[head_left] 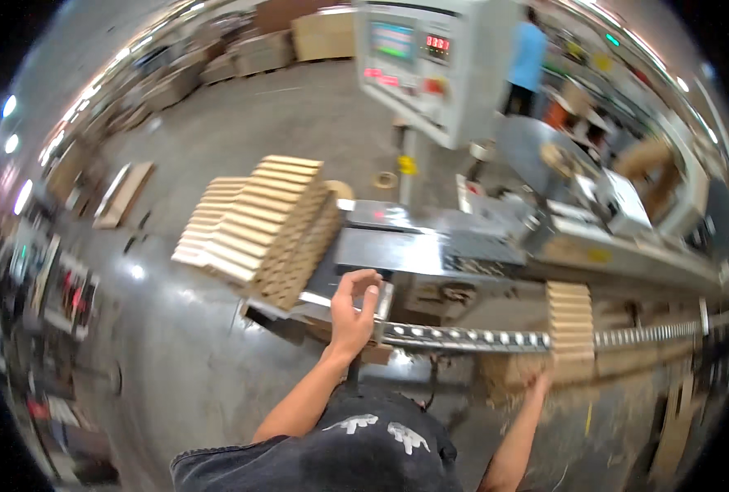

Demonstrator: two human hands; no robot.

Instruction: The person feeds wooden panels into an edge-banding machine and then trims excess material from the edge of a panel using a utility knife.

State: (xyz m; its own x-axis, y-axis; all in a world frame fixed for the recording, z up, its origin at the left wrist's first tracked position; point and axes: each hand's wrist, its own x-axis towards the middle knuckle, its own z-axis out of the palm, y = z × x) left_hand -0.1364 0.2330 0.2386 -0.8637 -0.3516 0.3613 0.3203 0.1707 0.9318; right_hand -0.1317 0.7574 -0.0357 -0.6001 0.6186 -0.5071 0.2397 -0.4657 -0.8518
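My left hand (353, 313) is raised at the near edge of the metal machine bed (393, 248). Its fingers curl loosely, the thumb stands apart, and nothing shows between them. To the right, my right hand (537, 378) is low beside the near end of a tan ridged piece (571, 321), which lies across a narrow roller track (471, 337). That hand is small and blurred, so I cannot make out its fingers or whether it touches the piece. Left of the machine bed, similar tan ridged pieces (274, 215) stand in a leaning stack.
A grey control box (430, 70) with a lit screen stands beyond the machine bed. Farther right are a metal machine (627, 205) and a person in a light blue shirt (527, 57). Boxes and pallets (258, 53) line the back left. A long board (124, 195) lies on the floor.
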